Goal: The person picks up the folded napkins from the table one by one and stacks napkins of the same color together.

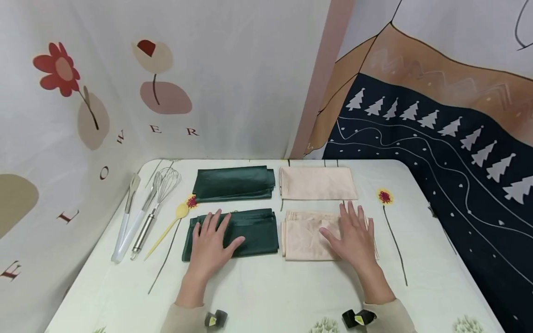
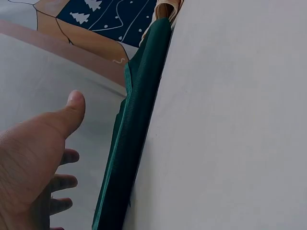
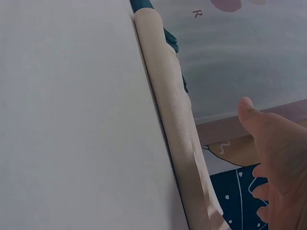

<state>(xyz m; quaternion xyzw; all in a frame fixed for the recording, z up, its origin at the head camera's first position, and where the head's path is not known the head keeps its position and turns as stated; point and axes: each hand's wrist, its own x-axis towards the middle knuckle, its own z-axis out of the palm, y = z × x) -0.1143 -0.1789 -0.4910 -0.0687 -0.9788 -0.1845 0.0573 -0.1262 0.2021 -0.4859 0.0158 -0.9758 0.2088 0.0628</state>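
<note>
My left hand [image 1: 210, 249] is spread over the left half of a folded dark green cloth [image 1: 256, 233] near the front. In the left wrist view, that hand's thumb and fingers stand out straight above the cloth's folded edge [image 2: 132, 134]. Over the right part of a folded pale pink cloth [image 1: 306, 238], my right hand [image 1: 356, 238] has its fingers stretched apart. The right wrist view has the pink cloth's rolled fold [image 3: 168, 100] beside the raised thumb. Behind these lie a second green cloth [image 1: 233, 183] and a second pink cloth [image 1: 318, 183], both folded flat.
At the table's left side lie a metal whisk [image 1: 146, 229], a yellow spoon [image 1: 181, 211] and two utensils with pale handles, one of them outermost [image 1: 121, 231]. A white floral tablecloth [image 1: 283, 296] covers the table. Printed curtains [image 1: 241, 78] hang behind and to the sides.
</note>
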